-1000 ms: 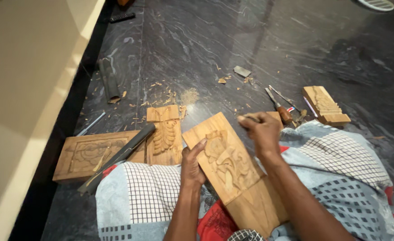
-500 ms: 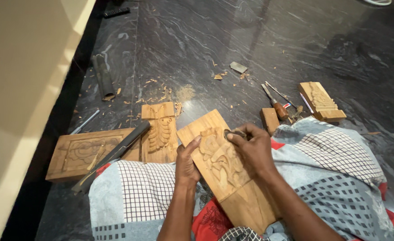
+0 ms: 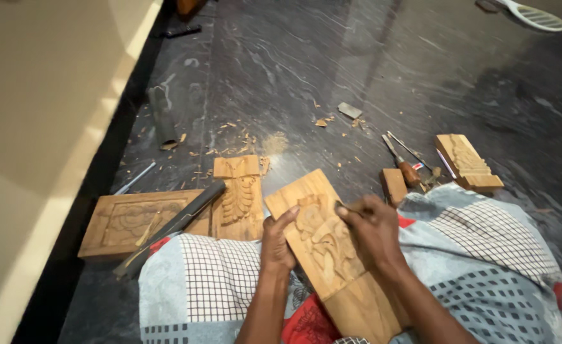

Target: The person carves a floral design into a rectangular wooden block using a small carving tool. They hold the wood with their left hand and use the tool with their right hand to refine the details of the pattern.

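Note:
A long wooden plank with a carved leaf relief (image 3: 322,248) lies tilted across my lap, on a checked cloth (image 3: 211,280). My left hand (image 3: 276,241) presses against the plank's left edge, fingers up along the wood. My right hand (image 3: 371,229) is closed around a small carving tool (image 3: 345,206), whose dark tip touches the carved part near the plank's upper half.
On the dark stone floor lie a carved rectangular panel (image 3: 131,220), a dark metal bar (image 3: 172,223) across it, a smaller carved piece (image 3: 237,199), chisels (image 3: 403,162), a small wood block (image 3: 394,185), another carved block (image 3: 467,162) and wood chips. A pale wall runs along the left.
My right hand came back from the chisels at the right and now holds a tool against the carving. The left hand stayed on the plank's edge.

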